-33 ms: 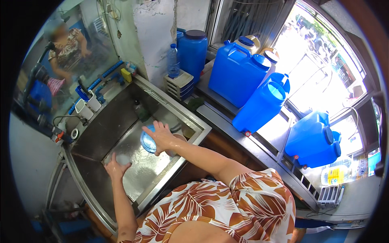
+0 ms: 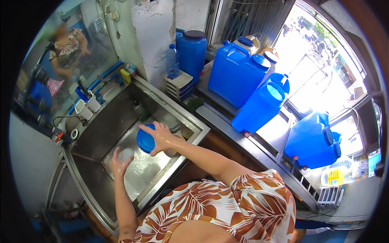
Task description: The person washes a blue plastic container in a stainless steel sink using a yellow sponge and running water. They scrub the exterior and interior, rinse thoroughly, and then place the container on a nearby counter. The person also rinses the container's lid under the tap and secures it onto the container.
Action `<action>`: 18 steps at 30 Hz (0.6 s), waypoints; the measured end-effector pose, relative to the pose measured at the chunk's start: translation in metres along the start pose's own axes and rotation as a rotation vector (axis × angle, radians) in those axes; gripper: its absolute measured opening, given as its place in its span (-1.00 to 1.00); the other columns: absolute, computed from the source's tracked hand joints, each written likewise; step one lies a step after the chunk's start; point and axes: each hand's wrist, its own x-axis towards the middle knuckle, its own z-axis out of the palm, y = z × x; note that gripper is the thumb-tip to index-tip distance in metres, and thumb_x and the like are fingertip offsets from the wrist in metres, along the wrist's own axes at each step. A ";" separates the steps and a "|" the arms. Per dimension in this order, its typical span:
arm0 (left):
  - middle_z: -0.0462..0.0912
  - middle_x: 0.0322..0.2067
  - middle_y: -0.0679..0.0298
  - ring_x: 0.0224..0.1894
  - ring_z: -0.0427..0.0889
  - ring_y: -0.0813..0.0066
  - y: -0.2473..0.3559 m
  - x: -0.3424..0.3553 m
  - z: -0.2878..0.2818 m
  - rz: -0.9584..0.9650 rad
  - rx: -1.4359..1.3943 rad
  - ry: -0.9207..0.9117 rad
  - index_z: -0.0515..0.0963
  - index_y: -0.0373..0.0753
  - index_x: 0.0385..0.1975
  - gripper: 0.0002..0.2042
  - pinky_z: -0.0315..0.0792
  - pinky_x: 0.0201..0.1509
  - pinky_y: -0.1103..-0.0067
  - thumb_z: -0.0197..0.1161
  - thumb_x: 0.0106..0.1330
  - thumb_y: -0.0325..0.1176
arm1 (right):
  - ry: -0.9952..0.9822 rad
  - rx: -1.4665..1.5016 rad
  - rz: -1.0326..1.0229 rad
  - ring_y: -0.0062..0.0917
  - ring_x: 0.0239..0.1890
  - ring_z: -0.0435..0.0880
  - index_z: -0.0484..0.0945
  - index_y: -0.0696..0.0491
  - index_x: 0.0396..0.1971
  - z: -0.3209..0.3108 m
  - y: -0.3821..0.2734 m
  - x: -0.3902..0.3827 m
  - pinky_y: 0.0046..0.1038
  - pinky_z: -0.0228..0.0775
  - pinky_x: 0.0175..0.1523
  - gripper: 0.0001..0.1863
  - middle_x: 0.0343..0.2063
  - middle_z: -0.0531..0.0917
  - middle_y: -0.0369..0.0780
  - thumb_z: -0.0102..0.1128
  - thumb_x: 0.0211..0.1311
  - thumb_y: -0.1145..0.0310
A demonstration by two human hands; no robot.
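Note:
My right hand (image 2: 164, 139) is closed round the edge of a blue round lid (image 2: 146, 141), held tilted over the steel sink (image 2: 135, 178). To its left, my left hand (image 2: 118, 164) curls its fingers about a small whitish, see-through round piece (image 2: 126, 154), whose kind I cannot make out. Both hands look wet and are inside the sink. Beside my right wrist a pale round container shows in part, mostly hidden by the hand. A bottle with a dark top (image 2: 139, 108) stands in the sink's far corner.
A yellow sponge (image 2: 125, 75) and white holders (image 2: 84, 109) line the sink's back ledge. Right of the sink, large blue jugs (image 2: 237, 75) stand on a metal counter. A clear bottle (image 2: 172, 62) sits on a small drawer unit (image 2: 178, 84). The mirror reflects a person.
The blue lid has tilted and shifted slightly left and down with my right hand. My left hand has moved a little to the right, its fingers drawn in closer round the whitish piece.

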 end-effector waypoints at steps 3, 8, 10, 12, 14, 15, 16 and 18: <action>0.58 0.01 0.17 -0.01 0.60 0.19 -0.010 0.016 0.108 -0.079 -0.208 -0.168 0.41 -0.16 0.17 -0.40 0.53 -0.06 0.16 -0.05 0.31 0.17 | 0.122 1.179 0.098 -0.13 0.25 0.35 -0.03 -0.01 0.44 -0.039 0.020 -0.014 -0.30 0.18 0.32 0.37 0.21 0.33 0.07 0.66 -0.49 0.08; 0.46 0.18 0.08 0.20 0.44 0.05 -0.022 -0.002 0.277 -0.395 -0.694 -0.593 0.37 -0.20 0.21 -0.39 0.25 0.32 0.09 -0.04 0.34 0.13 | 0.547 1.019 -0.092 -0.32 0.38 0.18 -0.13 0.05 0.45 -0.105 0.082 -0.106 -0.31 0.05 0.39 0.39 0.40 0.11 -0.12 0.66 -0.41 0.11; 0.56 0.07 0.20 0.13 0.50 0.23 -0.028 0.005 0.334 -0.405 -0.423 -0.458 0.45 -0.25 0.11 -0.49 0.37 0.21 0.26 -0.01 0.40 0.04 | 0.771 0.986 -0.108 -0.34 0.32 0.27 -0.12 0.01 0.46 -0.123 0.104 -0.150 -0.30 0.13 0.34 0.35 0.38 0.13 -0.13 0.62 -0.35 0.08; 0.60 -0.03 0.16 0.00 0.59 0.31 -0.036 0.010 0.393 -0.317 -0.218 -0.435 0.47 -0.34 0.05 -0.60 0.49 0.08 0.36 0.16 0.37 -0.18 | 1.042 0.989 -0.155 -0.35 0.27 0.34 -0.13 0.01 0.45 -0.139 0.127 -0.194 -0.30 0.21 0.29 0.32 0.31 0.22 -0.13 0.60 -0.29 0.03; 0.59 -0.12 0.16 -0.08 0.61 0.36 -0.045 0.010 0.449 -0.091 -0.155 -0.486 0.45 -0.30 0.06 -0.64 0.61 -0.09 0.40 0.26 0.25 -0.44 | 1.286 0.965 -0.145 -0.33 0.24 0.35 -0.14 0.05 0.44 -0.155 0.152 -0.234 -0.29 0.24 0.26 0.30 0.24 0.28 -0.14 0.58 -0.23 -0.01; 0.58 -0.11 0.16 -0.09 0.61 0.37 -0.049 0.008 0.478 -0.001 -0.111 -0.496 0.44 -0.29 0.08 -0.62 0.61 -0.09 0.40 0.25 0.25 -0.44 | 1.405 0.931 -0.118 -0.33 0.22 0.38 -0.10 0.05 0.42 -0.164 0.164 -0.251 -0.29 0.27 0.24 0.25 0.20 0.31 -0.14 0.56 -0.19 -0.01; 0.58 -0.10 0.15 -0.10 0.61 0.38 -0.051 0.007 0.507 0.116 -0.092 -0.532 0.42 -0.27 0.09 -0.61 0.61 -0.08 0.40 0.25 0.25 -0.44 | 1.449 0.923 -0.100 -0.30 0.22 0.39 -0.08 0.05 0.41 -0.172 0.174 -0.269 -0.27 0.28 0.24 0.21 0.20 0.32 -0.13 0.54 -0.17 -0.01; 0.61 -0.17 0.19 -0.11 0.61 0.43 -0.052 0.008 0.560 0.120 -0.097 -0.593 0.48 -0.26 0.05 -0.65 0.56 -0.02 0.48 0.25 0.25 -0.46 | 1.555 0.872 -0.059 -0.23 0.22 0.40 -0.03 0.06 0.39 -0.183 0.192 -0.299 -0.22 0.30 0.23 0.16 0.20 0.33 -0.11 0.52 -0.14 -0.01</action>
